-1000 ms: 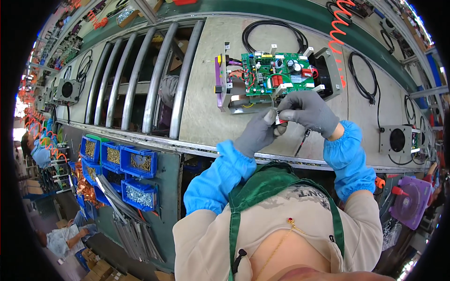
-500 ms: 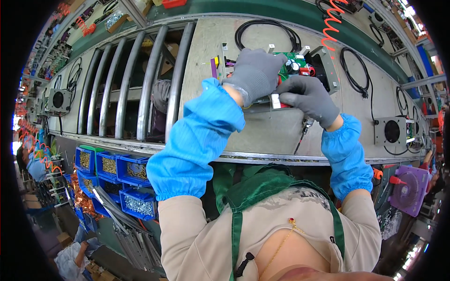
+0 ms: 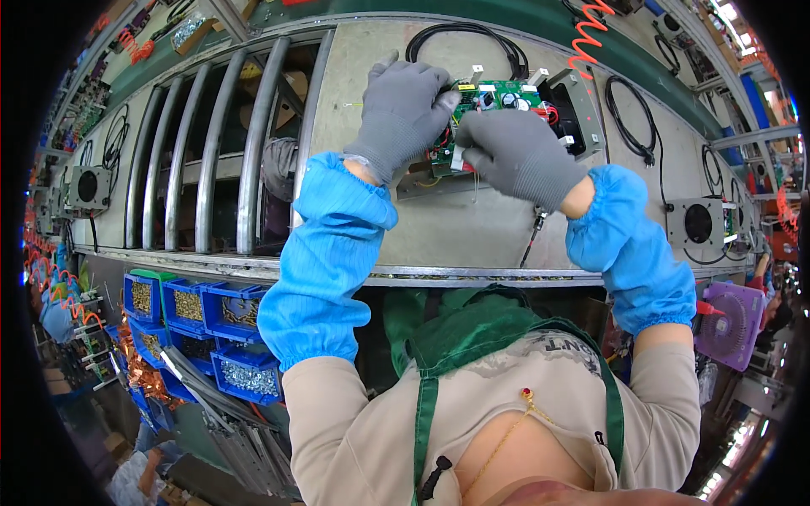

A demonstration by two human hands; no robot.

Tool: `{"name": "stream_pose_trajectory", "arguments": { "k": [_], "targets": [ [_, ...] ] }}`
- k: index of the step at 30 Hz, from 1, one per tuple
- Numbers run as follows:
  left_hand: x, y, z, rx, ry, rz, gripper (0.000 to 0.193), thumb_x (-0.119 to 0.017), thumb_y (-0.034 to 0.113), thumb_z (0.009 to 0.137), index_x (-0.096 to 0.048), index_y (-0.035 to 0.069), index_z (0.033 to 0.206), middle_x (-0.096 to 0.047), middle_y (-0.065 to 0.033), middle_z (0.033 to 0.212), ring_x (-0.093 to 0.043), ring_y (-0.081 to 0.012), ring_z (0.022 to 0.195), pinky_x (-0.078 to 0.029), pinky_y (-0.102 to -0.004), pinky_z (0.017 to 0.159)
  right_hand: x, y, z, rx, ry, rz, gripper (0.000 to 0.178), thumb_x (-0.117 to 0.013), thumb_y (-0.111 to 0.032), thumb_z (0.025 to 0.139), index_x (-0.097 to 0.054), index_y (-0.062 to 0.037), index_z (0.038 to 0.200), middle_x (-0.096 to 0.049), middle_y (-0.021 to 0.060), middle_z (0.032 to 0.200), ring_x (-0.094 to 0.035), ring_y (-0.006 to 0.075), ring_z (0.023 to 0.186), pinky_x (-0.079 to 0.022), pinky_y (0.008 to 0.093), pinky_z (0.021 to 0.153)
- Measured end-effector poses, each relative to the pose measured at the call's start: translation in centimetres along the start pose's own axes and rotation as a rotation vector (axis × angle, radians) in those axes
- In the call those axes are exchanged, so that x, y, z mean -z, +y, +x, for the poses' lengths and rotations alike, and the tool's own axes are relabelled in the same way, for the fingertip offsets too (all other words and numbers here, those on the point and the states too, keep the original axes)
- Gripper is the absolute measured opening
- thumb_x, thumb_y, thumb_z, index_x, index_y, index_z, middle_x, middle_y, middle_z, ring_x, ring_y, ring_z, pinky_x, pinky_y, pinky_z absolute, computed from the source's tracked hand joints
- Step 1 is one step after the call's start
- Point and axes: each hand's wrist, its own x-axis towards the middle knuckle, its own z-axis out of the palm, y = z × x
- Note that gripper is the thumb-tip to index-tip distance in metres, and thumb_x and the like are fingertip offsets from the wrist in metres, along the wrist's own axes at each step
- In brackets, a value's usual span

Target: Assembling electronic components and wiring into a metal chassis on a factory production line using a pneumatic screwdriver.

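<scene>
A green circuit board point(image 3: 498, 94) with small parts on it lies on the grey workbench point(image 3: 472, 228). My left hand point(image 3: 403, 111), in a grey glove, rests flat over the board's left end with fingers spread. My right hand point(image 3: 515, 156), also gloved, is closed on a small white and red connector point(image 3: 460, 160) at the board's near edge. Both forearms wear blue sleeve covers. Much of the board is hidden under the hands.
A black cable loop point(image 3: 472, 34) lies behind the board and another black cable point(image 3: 629, 126) to its right. A small fan unit point(image 3: 699, 223) sits far right. Metal rollers point(image 3: 211, 152) fill the left. Blue bins point(image 3: 202, 308) of small parts hang below the bench edge.
Both hands have moved up onto the board. My left hand went from beside my right hand to lying flat over the board's left end. The view has tilted closer.
</scene>
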Motion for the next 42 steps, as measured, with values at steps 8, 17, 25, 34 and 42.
{"name": "stream_pose_trajectory", "arguments": {
  "k": [8,17,25,34,42],
  "targets": [
    [0.7,-0.2,-0.1,0.034,-0.039,0.042,0.023,-0.06,0.03,0.086,-0.067,0.01,0.094,-0.065,-0.008,0.091,-0.059,-0.0285,0.092,-0.037,-0.0434,0.098,1.1,0.9,2.6,-0.122,-0.157,-0.162,0.017,-0.058,-0.01,0.075,-0.064,-0.0039,0.09,-0.065,0.0162,0.08,-0.063,0.0344,0.08,-0.051,0.0403,0.073],
    [0.0,-0.1,-0.3,0.013,-0.005,0.095,0.021,-0.059,0.028,0.086,-0.066,0.011,0.097,-0.065,-0.0058,0.095,-0.059,-0.0252,0.097,-0.035,-0.0419,0.101,1.5,-0.2,2.7,0.013,-0.225,-0.112,0.026,-0.056,-0.007,0.074,-0.056,-0.0071,0.1,-0.062,0.018,0.08,-0.061,0.0373,0.079,-0.049,0.0458,0.07],
    [-0.3,0.0,-0.1,0.017,-0.015,0.154,0.021,-0.053,0.027,0.086,-0.069,0.018,0.097,-0.066,-0.0039,0.094,-0.061,-0.0206,0.099,-0.03,-0.0399,0.105,1.2,-1.1,3.4,-0.062,-0.262,-0.291,0.036,-0.057,-0.005,0.072,-0.05,-0.0041,0.107,-0.062,0.0226,0.086,-0.06,0.0419,0.083,-0.049,0.0487,0.073],
    [-0.5,0.4,-0.2,0.083,0.007,0.104,0.02,-0.059,0.018,0.081,-0.068,0.012,0.098,-0.066,-0.0052,0.098,-0.059,-0.024,0.099,-0.039,-0.0398,0.096,1.2,-0.5,4.5,-0.051,-0.368,-0.396,0.041,-0.06,-0.004,0.069,-0.05,-0.0012,0.108,-0.062,0.0231,0.088,-0.06,0.0414,0.086,-0.049,0.0482,0.075],
    [0.0,0.9,0.0,0.089,-0.044,0.11,0.021,-0.058,0.016,0.082,-0.069,0.013,0.099,-0.066,-0.0047,0.099,-0.059,-0.0245,0.1,-0.04,-0.0395,0.096,1.2,-0.1,4.6,-0.021,-0.394,-0.395,0.041,-0.06,-0.003,0.068,-0.05,-0.0011,0.108,-0.062,0.0235,0.088,-0.06,0.0417,0.087,-0.049,0.0485,0.075]
  ]
}}
